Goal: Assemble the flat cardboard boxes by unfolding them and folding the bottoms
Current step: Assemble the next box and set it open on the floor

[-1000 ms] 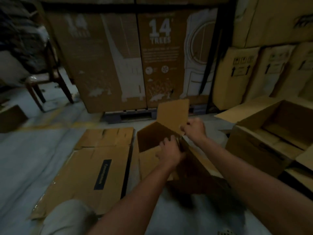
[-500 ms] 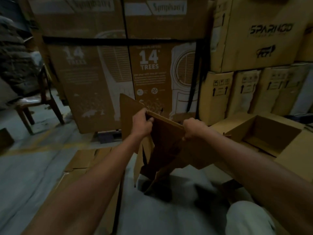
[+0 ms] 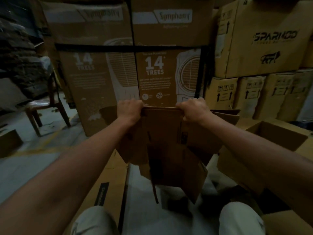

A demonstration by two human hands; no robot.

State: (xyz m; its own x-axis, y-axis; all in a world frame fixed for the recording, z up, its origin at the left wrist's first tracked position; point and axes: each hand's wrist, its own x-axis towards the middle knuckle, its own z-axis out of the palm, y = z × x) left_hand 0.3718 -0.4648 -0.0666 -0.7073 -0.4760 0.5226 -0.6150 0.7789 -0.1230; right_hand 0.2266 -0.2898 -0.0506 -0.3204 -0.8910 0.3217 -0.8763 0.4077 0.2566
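While both hands, left hand point(image 3: 129, 108) and right hand point(image 3: 193, 108), clench its upper edge, the cardboard box point(image 3: 166, 141) hangs below, bottom flaps loose.

My only view is head-mounted, looking forward and down, close over both outstretched arms; left hand point(image 3: 129, 110) and right hand point(image 3: 194, 108) sit near centre, stacked cartons point(image 3: 169, 65) just beyond them.

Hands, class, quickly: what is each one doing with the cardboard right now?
Left hand: closed over the top edge of the raised cardboard box.
Right hand: closed over the same top edge, further right.
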